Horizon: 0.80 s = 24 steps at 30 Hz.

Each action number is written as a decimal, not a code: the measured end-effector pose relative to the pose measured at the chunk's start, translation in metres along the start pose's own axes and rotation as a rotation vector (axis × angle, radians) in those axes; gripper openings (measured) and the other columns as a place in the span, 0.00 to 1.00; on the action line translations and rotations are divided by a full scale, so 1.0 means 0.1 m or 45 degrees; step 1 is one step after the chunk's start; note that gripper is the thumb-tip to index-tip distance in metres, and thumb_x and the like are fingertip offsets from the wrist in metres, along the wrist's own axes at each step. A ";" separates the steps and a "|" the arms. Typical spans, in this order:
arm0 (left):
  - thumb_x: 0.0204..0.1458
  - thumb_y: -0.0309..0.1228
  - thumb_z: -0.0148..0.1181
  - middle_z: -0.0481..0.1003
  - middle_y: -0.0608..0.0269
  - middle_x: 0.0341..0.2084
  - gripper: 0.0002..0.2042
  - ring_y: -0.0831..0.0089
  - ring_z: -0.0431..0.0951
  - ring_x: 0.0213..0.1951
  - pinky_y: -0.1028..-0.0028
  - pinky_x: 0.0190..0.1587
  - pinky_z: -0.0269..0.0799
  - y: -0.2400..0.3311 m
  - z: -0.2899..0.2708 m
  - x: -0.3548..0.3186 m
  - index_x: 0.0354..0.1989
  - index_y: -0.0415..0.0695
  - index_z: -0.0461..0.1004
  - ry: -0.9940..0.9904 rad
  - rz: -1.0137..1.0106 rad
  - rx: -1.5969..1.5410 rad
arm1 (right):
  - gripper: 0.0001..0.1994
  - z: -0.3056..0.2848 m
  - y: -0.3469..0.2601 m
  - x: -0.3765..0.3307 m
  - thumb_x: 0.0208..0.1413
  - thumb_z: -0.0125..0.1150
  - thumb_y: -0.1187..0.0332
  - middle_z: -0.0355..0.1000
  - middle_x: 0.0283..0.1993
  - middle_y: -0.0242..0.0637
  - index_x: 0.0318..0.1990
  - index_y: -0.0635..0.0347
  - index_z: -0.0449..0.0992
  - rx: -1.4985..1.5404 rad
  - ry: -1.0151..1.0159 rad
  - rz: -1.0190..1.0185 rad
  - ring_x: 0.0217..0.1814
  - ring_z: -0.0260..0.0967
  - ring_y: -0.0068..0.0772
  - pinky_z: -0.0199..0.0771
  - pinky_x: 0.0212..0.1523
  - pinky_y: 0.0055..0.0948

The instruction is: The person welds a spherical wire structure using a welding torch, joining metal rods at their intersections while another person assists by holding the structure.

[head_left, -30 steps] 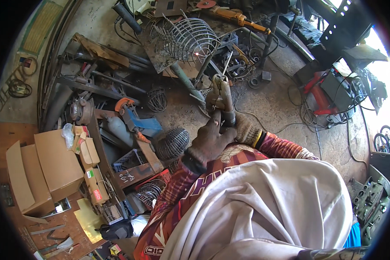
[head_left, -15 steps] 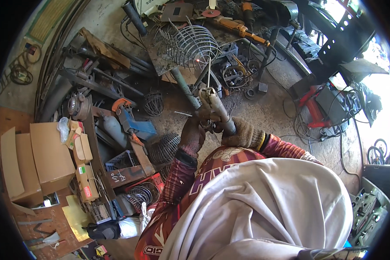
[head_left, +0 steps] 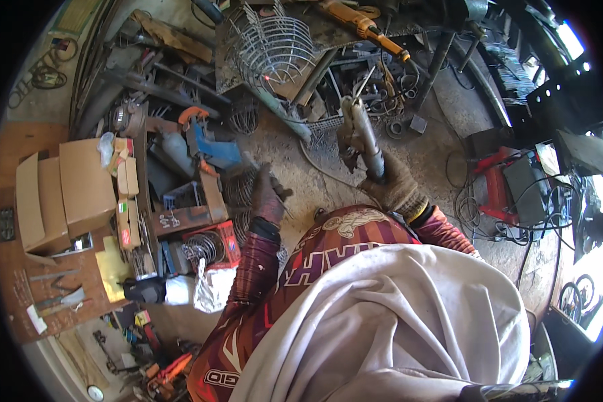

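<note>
My right hand (head_left: 396, 191), in a worn tan glove, grips the rear of a long grey welding handpiece (head_left: 363, 134) that points up and away from me. Off to the left, my left hand (head_left: 268, 197) wears a dark glove with its fingers curled around what looks like a thin metal rod (head_left: 286, 213), blurred by motion. It hovers near round wire coils (head_left: 238, 184) on the dirt floor. A domed wire cage (head_left: 275, 47) rests on a metal bench (head_left: 328, 30) beyond both hands. A pale cloth (head_left: 395, 321) covers my lap.
An orange grinder (head_left: 365, 27) lies on the bench. A blue tool (head_left: 211, 144), scrap bars and cardboard boxes (head_left: 80, 187) crowd the left. A red machine (head_left: 509, 181) with cables stands to the right. Metal rings and scraps lie under the bench (head_left: 388, 100).
My left hand has let go of the handpiece and swung down to the left. The right hand keeps the handpiece, now tilted more upright.
</note>
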<state>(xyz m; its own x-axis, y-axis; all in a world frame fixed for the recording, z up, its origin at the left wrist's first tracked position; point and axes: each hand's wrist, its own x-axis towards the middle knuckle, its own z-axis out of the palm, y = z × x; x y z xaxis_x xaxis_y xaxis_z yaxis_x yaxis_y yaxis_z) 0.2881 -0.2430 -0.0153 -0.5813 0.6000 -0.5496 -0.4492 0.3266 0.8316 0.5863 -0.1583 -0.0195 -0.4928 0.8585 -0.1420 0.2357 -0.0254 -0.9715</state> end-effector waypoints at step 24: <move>0.61 0.44 0.60 0.65 0.73 0.24 0.13 0.81 0.64 0.18 0.71 0.28 0.74 -0.89 0.21 -0.20 0.46 0.51 0.72 -0.255 -0.220 0.119 | 0.23 -2.03 -0.68 0.84 0.60 0.68 0.58 0.76 0.42 0.38 0.55 0.62 0.68 0.442 0.933 -0.739 0.42 0.74 0.28 0.77 0.45 0.33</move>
<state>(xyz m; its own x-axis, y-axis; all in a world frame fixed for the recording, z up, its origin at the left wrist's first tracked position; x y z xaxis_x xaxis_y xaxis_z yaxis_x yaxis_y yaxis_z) 0.3536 -0.2689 -0.0768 -0.3512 0.6589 -0.6652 -0.4600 0.4974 0.7355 0.6987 0.0199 0.0736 0.2121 0.8865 0.4111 -0.1938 0.4505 -0.8715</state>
